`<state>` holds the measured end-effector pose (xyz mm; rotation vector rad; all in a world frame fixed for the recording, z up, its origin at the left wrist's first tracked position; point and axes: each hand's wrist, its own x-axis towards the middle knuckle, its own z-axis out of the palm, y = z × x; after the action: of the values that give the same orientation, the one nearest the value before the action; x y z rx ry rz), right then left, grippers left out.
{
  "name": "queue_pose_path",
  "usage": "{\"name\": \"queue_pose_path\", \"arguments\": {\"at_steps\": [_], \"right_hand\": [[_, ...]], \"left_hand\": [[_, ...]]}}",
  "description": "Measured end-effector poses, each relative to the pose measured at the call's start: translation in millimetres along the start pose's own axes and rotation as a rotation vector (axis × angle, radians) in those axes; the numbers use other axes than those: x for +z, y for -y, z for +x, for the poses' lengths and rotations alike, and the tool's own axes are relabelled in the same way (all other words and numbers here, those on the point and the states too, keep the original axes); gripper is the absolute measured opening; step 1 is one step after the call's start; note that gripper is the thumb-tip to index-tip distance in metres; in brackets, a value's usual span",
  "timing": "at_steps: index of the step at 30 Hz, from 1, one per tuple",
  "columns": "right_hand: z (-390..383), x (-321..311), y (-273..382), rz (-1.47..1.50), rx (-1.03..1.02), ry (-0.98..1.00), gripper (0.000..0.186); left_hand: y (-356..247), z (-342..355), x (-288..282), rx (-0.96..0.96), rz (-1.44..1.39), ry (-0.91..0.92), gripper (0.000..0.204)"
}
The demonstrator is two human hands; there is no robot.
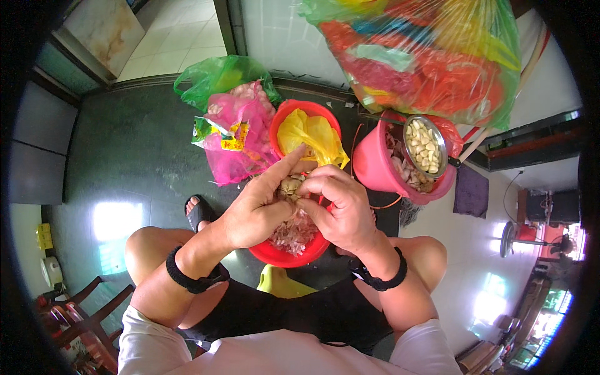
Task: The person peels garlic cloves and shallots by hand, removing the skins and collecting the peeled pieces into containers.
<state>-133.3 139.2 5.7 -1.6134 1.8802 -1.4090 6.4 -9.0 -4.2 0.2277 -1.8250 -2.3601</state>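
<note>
So nearest was a pair of black shorts, with a yellow-green thing poking out between the knees. Just past it sat a red basin, loaded with loose garlic skins.

The garlic bulb was up over the far part of that basin, between both hands. The left hand had it gripped from the left, thumb on the near side, index finger stretched out far and a bit right. The right hand was pinched narrow on its right side, thumb and fingertips on it. Fingers hid lots of it and it looked roundish, so I couldn't tell a long axis or which way the stem end pointed.

Farther right, a pink bucket held more skins, with a metal bowl of peeled cloves on top. Straight beyond the hands: a yellow bag in a red tub. Left of that, a pink net bag. Far right, a huge see-through bag.
</note>
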Motion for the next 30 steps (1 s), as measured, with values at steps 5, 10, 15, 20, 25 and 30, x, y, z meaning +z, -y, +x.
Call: {"name": "queue_pose_path", "arguments": {"at_steps": [5,10,15,20,25,30], "right_hand": [[2.1,-0.9,2.1,0.097,0.037,-0.004,0.024],[6.8,-5.1,0.7,0.109,-0.032,0.029,0.021],[3.7,2.6,0.7,0.139,-0.003,0.001,0.021],[1.8,17.1,1.8,0.145,0.004,-0.08,0.02],[3.0,20.9,-1.3,0.012,-0.035,-0.26,0.011],[6.0,13.1,-7.0,0.068,0.031,-0.247,0.008]], "left_hand": [[-1.2,-2.9,1.8,0.068,-0.031,-0.002,0.081],[-6.0,-2.6,-2.4,0.041,-0.18,0.058,0.082],[-11.9,-3.9,-4.3,0.012,-0.184,0.055,0.082],[-9.6,-3.4,-5.0,0.034,-0.146,0.026,0.084],[-7.1,-2.1,-4.0,0.095,-0.163,0.0,0.077],[-2.9,-1.1,0.8,-0.011,-0.316,-0.052,0.068]]}}
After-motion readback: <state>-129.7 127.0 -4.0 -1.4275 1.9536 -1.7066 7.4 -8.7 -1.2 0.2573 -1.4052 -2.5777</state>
